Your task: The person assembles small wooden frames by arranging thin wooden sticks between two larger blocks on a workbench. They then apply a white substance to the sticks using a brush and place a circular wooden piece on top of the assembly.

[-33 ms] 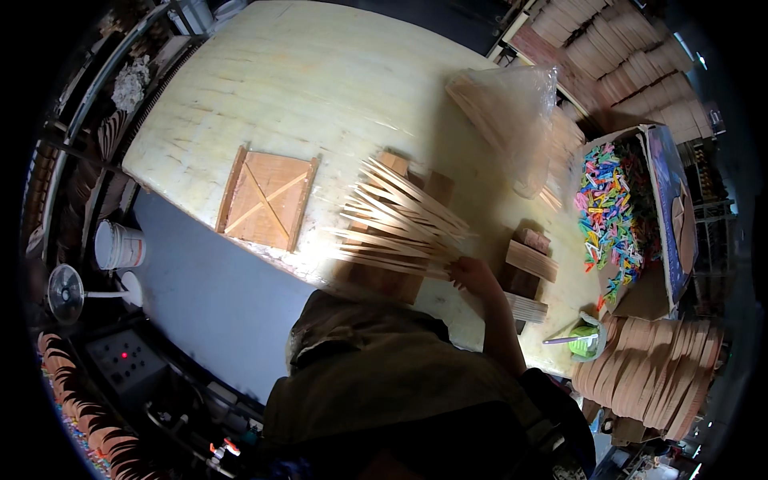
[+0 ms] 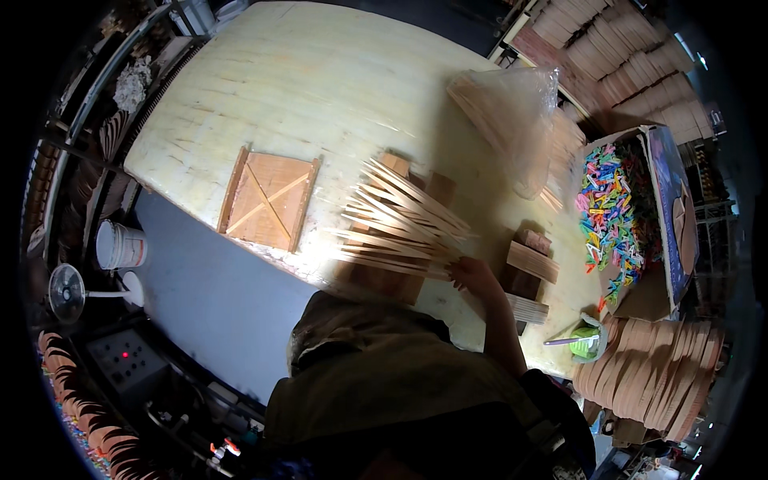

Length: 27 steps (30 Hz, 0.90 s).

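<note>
We observe the right hand [image 2: 474, 276] closed on a fanned bundle of thin wooden strips [image 2: 400, 220], held over the near edge of the counter [image 2: 320, 88]. The left hand is not in view. One square wooden frame with crossed diagonals [image 2: 268, 200] lies finished to the left. We judge assembly early: stacked wood blocks [image 2: 530, 260] and a bag of strips [image 2: 508, 108] remain unused, with coloured clips [image 2: 612, 212] boxed alongside.
</note>
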Tool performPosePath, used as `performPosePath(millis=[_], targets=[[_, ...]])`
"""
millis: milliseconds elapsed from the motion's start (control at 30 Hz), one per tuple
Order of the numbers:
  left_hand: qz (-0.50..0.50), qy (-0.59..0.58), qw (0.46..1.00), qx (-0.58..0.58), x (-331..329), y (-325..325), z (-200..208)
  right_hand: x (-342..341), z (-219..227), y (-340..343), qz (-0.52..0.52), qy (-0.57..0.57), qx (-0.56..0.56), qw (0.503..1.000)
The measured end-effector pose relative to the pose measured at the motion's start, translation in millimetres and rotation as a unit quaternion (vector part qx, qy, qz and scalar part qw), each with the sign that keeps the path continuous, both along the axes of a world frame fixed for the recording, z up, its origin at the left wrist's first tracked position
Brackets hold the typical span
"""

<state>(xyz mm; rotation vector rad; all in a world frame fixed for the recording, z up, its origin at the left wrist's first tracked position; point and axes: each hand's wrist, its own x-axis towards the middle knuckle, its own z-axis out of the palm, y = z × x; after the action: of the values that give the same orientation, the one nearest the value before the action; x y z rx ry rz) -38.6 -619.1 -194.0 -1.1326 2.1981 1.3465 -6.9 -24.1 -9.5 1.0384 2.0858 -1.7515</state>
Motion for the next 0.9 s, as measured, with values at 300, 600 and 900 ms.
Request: performPosePath(millis=[300,600,900], targets=[[-0.512,0.518,0.681,-0.071,-169.5,214.3,159.4,5.0,5.3,-19.9,-0.194,0.136,-0.217,0.947],[-0.679,0.567,0.465,0.036,-165.9,349.7,196.6,0.3,-16.7,-34.1,-0.295,0.153,-0.18,0.926],[-0.682,0.564,0.461,0.062,-170.9,347.1,183.9,-3.1,-12.4,-44.2,-0.325,0.15,-0.146,0.922]])
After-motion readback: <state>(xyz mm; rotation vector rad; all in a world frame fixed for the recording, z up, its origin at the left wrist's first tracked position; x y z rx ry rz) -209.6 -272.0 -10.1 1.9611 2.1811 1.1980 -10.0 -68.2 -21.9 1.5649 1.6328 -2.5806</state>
